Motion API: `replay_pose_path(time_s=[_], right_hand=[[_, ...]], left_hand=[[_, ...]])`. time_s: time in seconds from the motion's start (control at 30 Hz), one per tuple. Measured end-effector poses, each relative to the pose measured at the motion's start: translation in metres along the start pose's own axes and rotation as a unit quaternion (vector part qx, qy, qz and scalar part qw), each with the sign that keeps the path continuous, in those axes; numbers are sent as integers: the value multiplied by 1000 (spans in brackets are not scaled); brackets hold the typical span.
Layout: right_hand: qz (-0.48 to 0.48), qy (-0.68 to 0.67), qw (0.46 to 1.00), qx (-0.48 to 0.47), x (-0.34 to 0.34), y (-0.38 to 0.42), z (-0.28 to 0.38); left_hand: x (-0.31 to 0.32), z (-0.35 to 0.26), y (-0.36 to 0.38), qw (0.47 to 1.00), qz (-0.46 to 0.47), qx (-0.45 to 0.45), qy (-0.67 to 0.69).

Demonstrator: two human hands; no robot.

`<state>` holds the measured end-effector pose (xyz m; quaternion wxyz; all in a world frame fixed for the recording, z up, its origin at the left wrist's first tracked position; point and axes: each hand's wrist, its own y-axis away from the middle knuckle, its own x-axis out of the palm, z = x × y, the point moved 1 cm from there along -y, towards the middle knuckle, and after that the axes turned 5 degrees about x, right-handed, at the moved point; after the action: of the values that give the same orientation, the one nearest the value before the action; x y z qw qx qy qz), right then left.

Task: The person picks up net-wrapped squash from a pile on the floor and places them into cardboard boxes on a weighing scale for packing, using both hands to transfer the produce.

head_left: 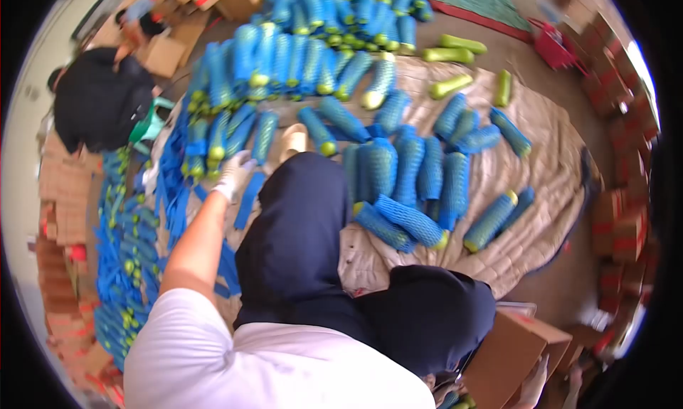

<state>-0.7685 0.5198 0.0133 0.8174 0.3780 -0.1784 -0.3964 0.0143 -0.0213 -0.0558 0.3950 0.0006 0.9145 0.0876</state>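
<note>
My left hand (235, 174), in a pale glove, reaches forward beside my raised knee. Its slightly blurred fingers look spread, and nothing shows in them. Just beyond it, long green vegetables in blue net sleeves (265, 137) lie on the ground. Flat blue sleeves (248, 200) are close to its right and below it. More sleeved vegetables (409, 168) are grouped in front of my knees, some of them crossing over others (410, 221). My right hand cannot be made out.
Bare green vegetables (451, 87) lie on a quilted beige cloth (530, 195). A person in black (103, 99) bends at the left. At the lower right, another person's hand (533, 386) is at a cardboard box (501, 359). Cartons (626, 224) line the right side.
</note>
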Motion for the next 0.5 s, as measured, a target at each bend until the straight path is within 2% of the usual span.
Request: replay_pose_path(time_s=[0.03, 0.07, 0.1, 0.13, 0.17, 0.2, 0.23, 0.3, 0.33, 0.4, 0.43, 0.5], right_hand=[[-180, 10, 981, 76, 12, 27, 11], [-175, 181, 968, 8, 50, 45, 18], [-175, 338, 923, -63, 80, 63, 22], [-173, 349, 919, -70, 103, 72, 30], [-243, 527, 806, -115, 128, 82, 41], [-304, 677, 653, -153, 155, 93, 50], [-301, 607, 702, -219, 183, 106, 58], [-263, 374, 852, -255, 190, 94, 61], [-268, 379, 847, -258, 229, 107, 68], [-214, 558, 732, -327, 342, 134, 88], [-218, 564, 725, -329, 371, 132, 92], [-133, 518, 760, -371, 421, 118, 92]], left_hand=[[2, 44, 3, 999, 0, -34, 1], [-1, 54, 13, 993, 4, -92, -68], [-4, 75, 17, 984, 14, -150, -90], [-8, 97, 19, 978, 13, -164, -129], [-13, 114, 17, 970, 17, -177, -168], [-20, 118, 13, 970, 20, -182, -160], [-31, 120, 7, 965, 4, -213, -155], [-42, 140, -19, 959, -5, -245, -144], [-48, 157, -38, 954, -39, -246, -165], [-53, 173, -75, 948, -84, -236, -197], [-57, 169, -92, 947, -94, -226, -208], [-58, 182, -127, 940, -106, -195, -260]])
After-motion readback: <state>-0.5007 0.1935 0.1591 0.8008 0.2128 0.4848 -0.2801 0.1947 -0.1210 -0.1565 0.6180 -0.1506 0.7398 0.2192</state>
